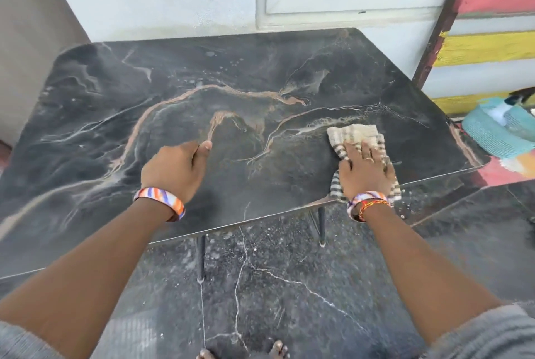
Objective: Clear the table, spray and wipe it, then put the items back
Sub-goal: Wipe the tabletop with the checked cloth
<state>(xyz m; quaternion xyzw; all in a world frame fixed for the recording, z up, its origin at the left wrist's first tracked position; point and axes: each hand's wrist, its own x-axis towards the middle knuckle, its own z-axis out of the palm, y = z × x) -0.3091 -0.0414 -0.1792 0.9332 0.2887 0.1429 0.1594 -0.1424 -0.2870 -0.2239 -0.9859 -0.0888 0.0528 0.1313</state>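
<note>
My right hand [365,169] lies flat, fingers [354,147] straight, pressing the cloth [351,134] onto the worktop [202,74] at its 4 o'clock corner. My left hand [176,169] rests at 6 o'clock, fingers curled, gripping nothing. Droplets [210,54] sit at 12 o'clock. Step in hand: wiping, I judge. Next move: sweep the cloth toward 12 o'clock with even pressure.

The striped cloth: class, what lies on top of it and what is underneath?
On the striped cloth the right hand presses flat, fingers spread. Beneath is the dark marble-patterned table, near its front right edge. The tabletop directly under the cloth is covered, so its state cannot be seen.
</note>
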